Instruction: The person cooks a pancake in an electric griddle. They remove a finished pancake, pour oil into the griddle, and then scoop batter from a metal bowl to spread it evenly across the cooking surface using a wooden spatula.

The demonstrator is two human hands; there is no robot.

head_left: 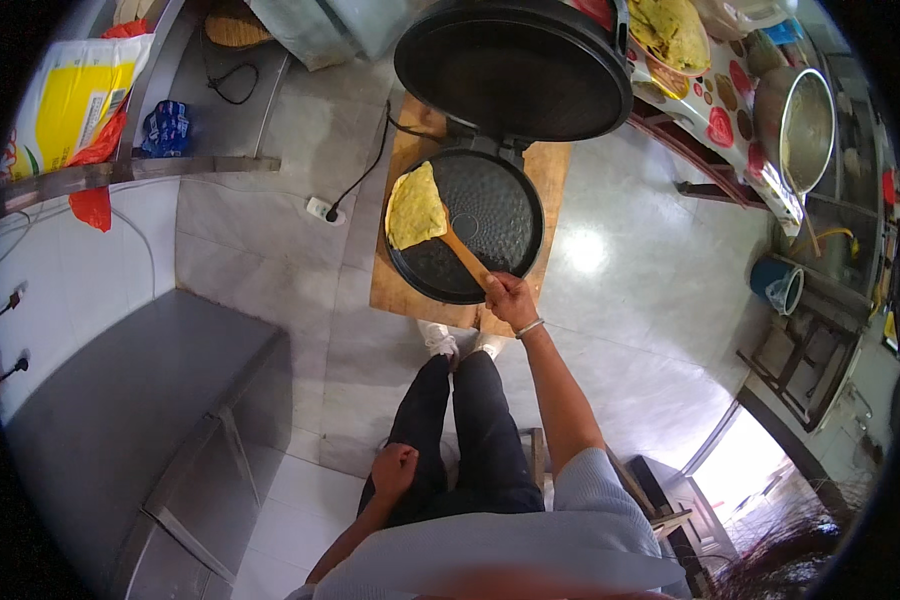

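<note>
My right hand [510,302] is wrapped round the handle of a wooden spatula [467,256]. The spatula's far end goes under a folded yellow flatbread [416,207], which lies at the left side of a round black electric griddle [490,210] and slightly overhangs its rim. The griddle's lid [515,70] stands raised behind the plate. My left hand [395,468] rests on my left thigh with its fingers curled in and nothing visible in them.
A wooden board [390,280] lies under the griddle. Its cord runs left to a power strip [325,210] on the floor. At the back right, a patterned table [705,125] bears a plate of flatbreads [670,35] and a metal pot [795,130]. A grey cabinet [150,400] stands left.
</note>
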